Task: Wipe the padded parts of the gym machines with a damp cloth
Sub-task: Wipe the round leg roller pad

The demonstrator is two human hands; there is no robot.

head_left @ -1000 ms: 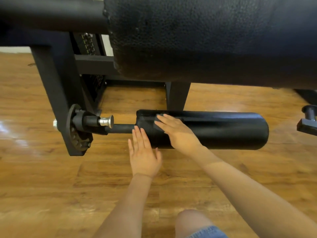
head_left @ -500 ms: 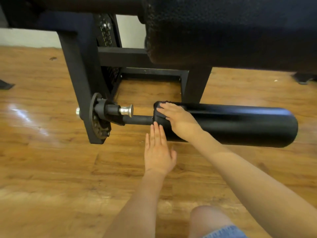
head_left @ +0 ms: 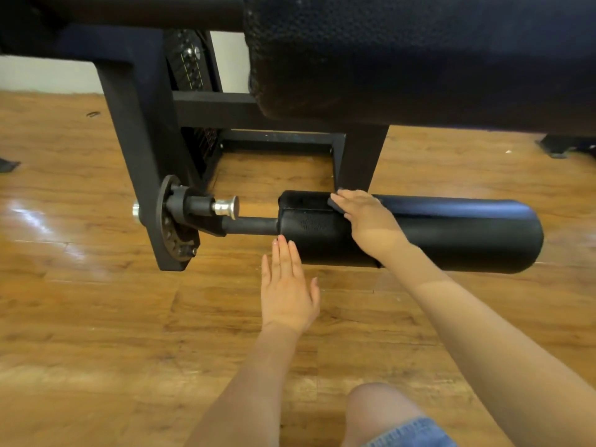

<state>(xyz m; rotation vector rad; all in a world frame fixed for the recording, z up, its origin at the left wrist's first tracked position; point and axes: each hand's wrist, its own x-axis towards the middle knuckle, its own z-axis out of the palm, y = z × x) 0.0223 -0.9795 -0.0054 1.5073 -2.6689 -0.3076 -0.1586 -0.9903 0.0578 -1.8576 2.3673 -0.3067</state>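
At the far left, the glossy brown wooden plank floor [head_left: 80, 317] carried the black steel upright post of the gym machine [head_left: 135, 156], which bore a round black perforated adjuster disc [head_left: 167, 221] and a silver-capped pull pin [head_left: 227, 207]. From there a thin black bar [head_left: 250, 225] ran right into the long black cylindrical foam roller pad [head_left: 451, 233], which hung level just above the floor.

The left hand [head_left: 287, 291] was held flat with fingers straight and together, holding nothing, its fingertips just at the lower left end of the roller; whether they actually touched it could not be told. The right hand [head_left: 367, 224] lay across the top of the roller near its left end, fingers extended and pressing down on a small dark folded cloth [head_left: 333, 201], of which only a corner showed by the fingertips.

The cloth was probably limp and light, best pinned under a flat palm, not pinched. The roller looked soft with a smooth vinyl skin, likely slick when damp, and it may spin on its bar, so steadying it at the left end seemed sensible.

Above and to the right sat the large black textured padded seat cushion [head_left: 419, 59], not being touched. No containers were in view, and no bucket or bottle showed anywhere.
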